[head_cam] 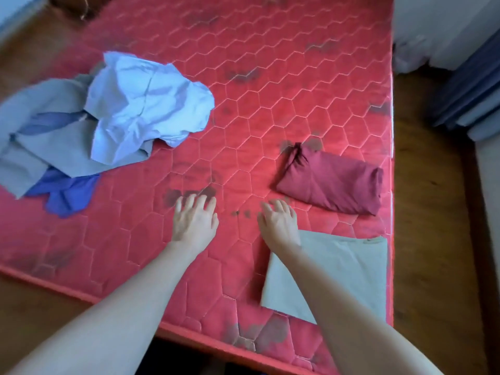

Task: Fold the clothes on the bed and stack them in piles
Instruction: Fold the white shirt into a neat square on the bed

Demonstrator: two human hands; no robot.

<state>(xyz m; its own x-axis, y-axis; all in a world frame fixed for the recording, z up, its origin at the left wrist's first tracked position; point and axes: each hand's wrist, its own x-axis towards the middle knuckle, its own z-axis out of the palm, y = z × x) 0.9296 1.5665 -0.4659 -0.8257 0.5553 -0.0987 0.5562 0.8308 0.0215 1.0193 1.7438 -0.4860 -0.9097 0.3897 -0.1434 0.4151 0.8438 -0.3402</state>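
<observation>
A heap of unfolded clothes lies on the left of the red mattress (270, 90): a crumpled light blue garment (146, 104) on top, a grey one (46, 131) under it, and a deeper blue one (65, 196) at the near side. A folded maroon garment (332, 182) sits at the right. A folded beige cloth (349, 274) lies nearer, partly under my right forearm. My left hand (194, 220) and my right hand (278, 223) are stretched over bare mattress between the heap and the folded pieces, fingers spread and holding nothing.
The mattress's near edge (189, 334) and right edge border a wooden floor (433, 239). At the right stand stacked blue and white bedding (470, 90) and a pale surface.
</observation>
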